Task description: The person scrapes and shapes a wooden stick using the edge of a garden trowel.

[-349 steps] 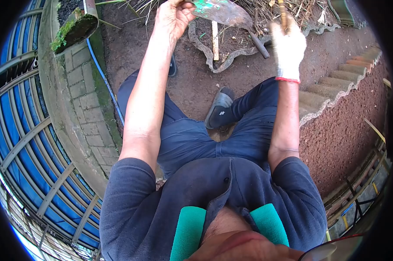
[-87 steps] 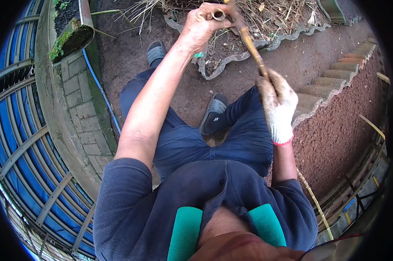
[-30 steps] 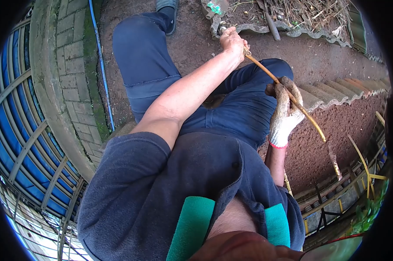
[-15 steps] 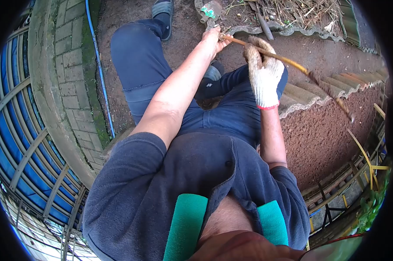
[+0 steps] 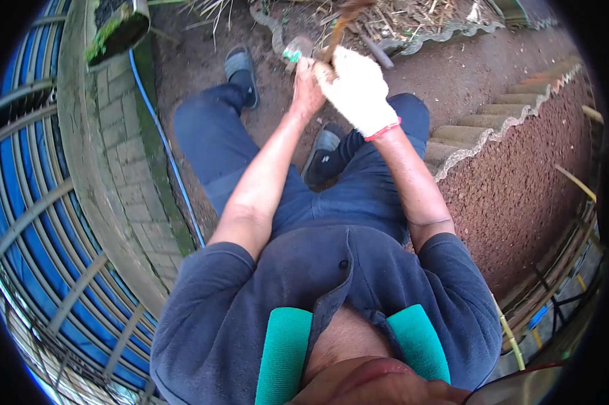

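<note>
My bare left hand (image 5: pixel 308 91) and my right hand (image 5: pixel 358 89), in a whitish knitted glove with a red cuff, are close together in front of my knees. Between them a thin brown cane stick (image 5: pixel 335 40) rises away from me, its far end blurred at the top edge. The gloved fingers curl around its near part. Closed fingers of my left hand meet the stick's near end, partly hidden by the glove. Just beyond my left fingers, a greyish rounded object (image 5: pixel 302 46) with a green-and-white patch lies on the ground.
Dry stalks (image 5: pixel 426 17) lie behind a wavy sheet edge (image 5: pixel 446 42), near a dark rod (image 5: pixel 377 51). Corrugated sheeting (image 5: pixel 493 118) borders reddish soil on the right. A blue hose (image 5: pixel 159 128) runs beside brick paving at left. A mossy hollow piece (image 5: pixel 119 34) is at upper left.
The stick has swung from pointing right to pointing away from me. My gloved right hand has moved left and closed around it, beside my left hand. The mossy piece has come into view.
</note>
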Motion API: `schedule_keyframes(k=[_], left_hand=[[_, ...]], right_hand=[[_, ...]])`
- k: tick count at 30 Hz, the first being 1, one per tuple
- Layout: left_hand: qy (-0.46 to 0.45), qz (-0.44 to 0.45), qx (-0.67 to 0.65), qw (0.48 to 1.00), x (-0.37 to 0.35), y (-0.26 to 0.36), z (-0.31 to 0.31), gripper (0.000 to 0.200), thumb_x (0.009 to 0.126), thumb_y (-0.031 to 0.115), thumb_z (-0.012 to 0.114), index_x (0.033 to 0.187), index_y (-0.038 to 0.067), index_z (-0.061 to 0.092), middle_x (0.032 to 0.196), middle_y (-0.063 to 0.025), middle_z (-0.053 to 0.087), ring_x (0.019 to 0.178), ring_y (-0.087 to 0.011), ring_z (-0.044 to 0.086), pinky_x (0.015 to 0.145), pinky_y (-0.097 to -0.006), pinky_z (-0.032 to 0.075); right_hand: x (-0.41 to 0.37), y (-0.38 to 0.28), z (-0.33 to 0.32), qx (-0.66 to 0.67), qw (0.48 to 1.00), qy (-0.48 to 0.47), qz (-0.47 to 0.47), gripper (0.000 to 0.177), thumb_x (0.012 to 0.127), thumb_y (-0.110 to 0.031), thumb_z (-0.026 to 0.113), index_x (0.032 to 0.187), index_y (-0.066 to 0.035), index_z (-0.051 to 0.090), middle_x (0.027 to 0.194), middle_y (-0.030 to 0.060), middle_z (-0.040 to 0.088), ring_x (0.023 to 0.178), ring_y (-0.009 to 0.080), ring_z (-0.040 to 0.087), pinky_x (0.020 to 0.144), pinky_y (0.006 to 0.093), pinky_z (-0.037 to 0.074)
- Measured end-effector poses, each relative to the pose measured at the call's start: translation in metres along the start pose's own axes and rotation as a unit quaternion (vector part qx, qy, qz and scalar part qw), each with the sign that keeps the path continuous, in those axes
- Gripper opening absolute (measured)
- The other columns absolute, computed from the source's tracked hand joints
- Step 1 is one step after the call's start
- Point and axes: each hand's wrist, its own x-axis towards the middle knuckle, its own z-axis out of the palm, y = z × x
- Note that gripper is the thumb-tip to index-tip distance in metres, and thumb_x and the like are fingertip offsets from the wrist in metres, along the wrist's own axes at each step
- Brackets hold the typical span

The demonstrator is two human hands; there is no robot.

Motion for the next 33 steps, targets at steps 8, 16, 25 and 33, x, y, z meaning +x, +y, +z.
schedule_keyframes(k=[8,16,25,33], left_hand=[[0.077,-0.253,-0.112,0.958,0.004,0.037,0.012,0.035,0.100,0.037,0.059,0.089,0.003,0.064,0.070,-0.0016,0.059,0.058,-0.0092,0.055,0.056,-0.0276,0.047],[0.097,-0.156,-0.053,0.981,0.017,0.009,0.007,0.028,0.099,0.025,0.062,0.084,0.002,0.065,0.075,-0.0063,0.057,0.069,-0.0181,0.058,0.063,-0.0341,0.045],[0.089,-0.116,-0.016,0.989,0.021,0.010,0.014,0.028,0.098,0.026,0.061,0.084,0.002,0.066,0.079,-0.0123,0.055,0.070,-0.0272,0.057,0.065,-0.0394,0.045],[0.092,-0.095,0.002,0.991,0.023,0.003,0.013,0.030,0.098,0.027,0.061,0.081,0.004,0.064,0.076,-0.0082,0.056,0.069,-0.0223,0.056,0.063,-0.0370,0.043]], right_hand=[[0.026,0.056,-0.010,0.063,0.998,-0.011,0.029,0.039,0.083,-0.019,0.061,0.119,-0.004,0.064,0.110,0.0184,0.068,0.099,0.0323,0.067,0.089,0.0408,0.053],[0.004,0.156,0.070,-0.223,0.937,-0.130,0.235,0.032,0.084,-0.022,0.059,0.107,0.000,0.061,0.102,0.0261,0.066,0.096,0.0407,0.066,0.086,0.0462,0.054],[-0.037,0.075,-0.067,0.534,0.738,-0.009,0.414,0.027,0.084,-0.015,0.062,0.103,0.004,0.061,0.080,0.0094,0.064,0.056,0.0143,0.058,0.049,0.0265,0.047],[-0.043,-0.028,-0.165,0.307,0.865,-0.097,0.385,0.029,0.088,-0.024,0.067,0.108,-0.002,0.065,0.072,0.0035,0.063,0.057,0.0077,0.058,0.049,0.0232,0.046]])
